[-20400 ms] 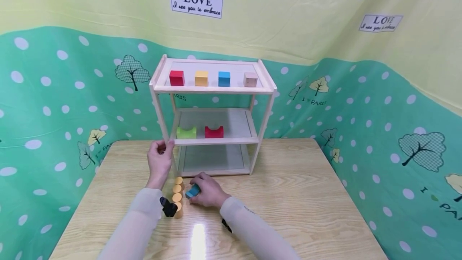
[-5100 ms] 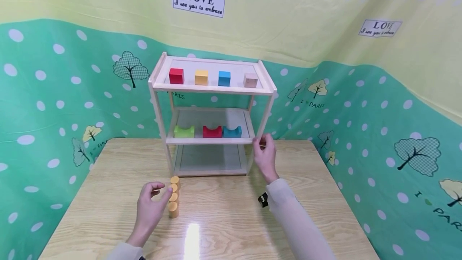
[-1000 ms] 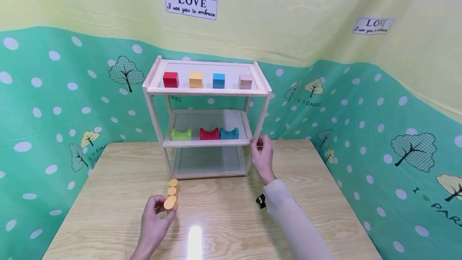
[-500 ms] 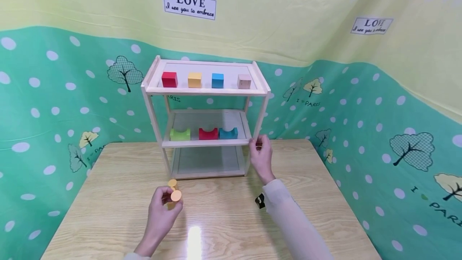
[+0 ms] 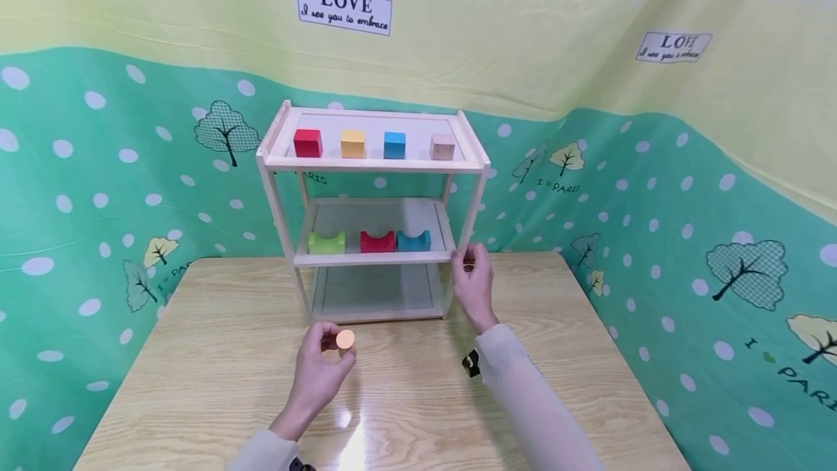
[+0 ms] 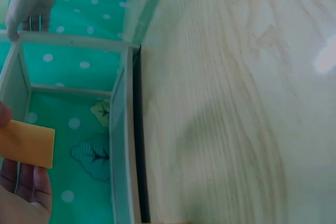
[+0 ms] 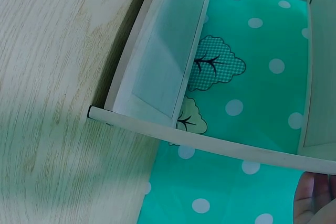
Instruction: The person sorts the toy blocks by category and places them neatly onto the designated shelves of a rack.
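My left hand (image 5: 320, 369) pinches an orange cylinder block (image 5: 345, 340) between thumb and fingers, above the table in front of the shelf. In the left wrist view the cylinder block (image 6: 27, 144) appears side-on, with fingers below and the thumb above. The other cylinder blocks are hidden behind my left hand in the head view. My right hand (image 5: 474, 286) grips the small wooden shelf (image 5: 375, 260) at its right front post, level with the middle tier. Right-hand fingers (image 7: 310, 198) show beside the frame in the right wrist view.
On the middle tier sit green (image 5: 327, 243), red (image 5: 377, 243) and blue (image 5: 413, 241) arch blocks. The top tier bears red (image 5: 308, 144), yellow (image 5: 352, 145), blue (image 5: 394, 145) and plain wood (image 5: 442, 147) cubes. A patterned cloth (image 5: 98, 187) hangs behind the wooden table (image 5: 556, 384).
Over 20 seconds a blue arch block went onto the middle tier. My left hand lifted the nearest cylinder block from the row and moved it right and toward the shelf. My right hand stays put lately.
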Motion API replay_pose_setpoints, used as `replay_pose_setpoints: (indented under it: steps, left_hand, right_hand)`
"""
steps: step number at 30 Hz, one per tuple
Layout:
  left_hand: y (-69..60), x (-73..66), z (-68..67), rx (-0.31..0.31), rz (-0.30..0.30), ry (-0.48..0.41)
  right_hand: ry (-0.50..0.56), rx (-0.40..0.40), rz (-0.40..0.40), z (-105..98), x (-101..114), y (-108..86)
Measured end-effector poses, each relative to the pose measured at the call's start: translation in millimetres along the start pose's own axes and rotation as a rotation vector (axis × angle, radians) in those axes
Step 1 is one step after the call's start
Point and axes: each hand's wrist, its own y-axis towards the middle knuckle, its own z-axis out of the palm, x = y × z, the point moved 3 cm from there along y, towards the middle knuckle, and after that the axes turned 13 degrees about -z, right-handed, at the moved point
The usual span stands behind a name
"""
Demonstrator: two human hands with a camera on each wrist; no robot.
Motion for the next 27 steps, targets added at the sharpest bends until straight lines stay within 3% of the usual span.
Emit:
replay_pose_setpoints:
  steps: [15, 20, 27]
  left_hand:
    - [15.8, -15.8, 25.8, 0.048, 0.033, 0.006]
    - [21.6, -19.0, 34.3, 0.061, 0.013, 0.019]
    - [29.4, -20.2, 52.1, 0.093, -0.007, -0.034]
  right_hand:
    - [-0.002, 0.013, -0.011, 0.2, -0.2, 0.4]
    - [0.003, 0.010, -0.009, -0.5, 0.3, 0.1]
    - [-0.007, 0.004, -0.017, -0.1, -1.3, -0.4]
